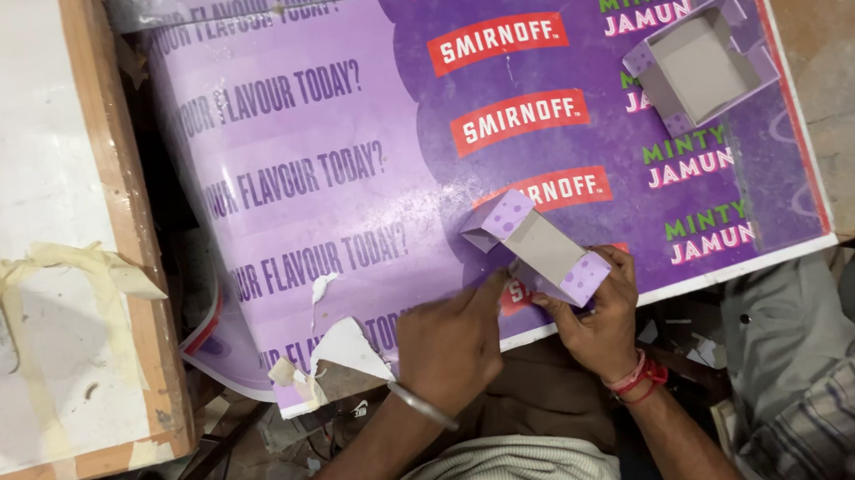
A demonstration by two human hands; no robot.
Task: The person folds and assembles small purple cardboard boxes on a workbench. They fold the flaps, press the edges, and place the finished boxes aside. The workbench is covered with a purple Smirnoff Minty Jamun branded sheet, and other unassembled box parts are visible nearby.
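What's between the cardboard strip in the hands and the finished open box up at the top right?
Only bare purple printed sheet separates the cardboard strip and open box, in the head view.

I see one small folded cardboard strip with a grey inner face and purple dotted end flaps [540, 245], partly formed into a box blank. It lies tilted, running diagonally from upper left to lower right, over the near edge of the purple printed sheet. Upper flap is folded up and free. Lower dotted flap is pinched in my right hand [602, 323]; my left hand [452, 344] presses just beside its lower edge.
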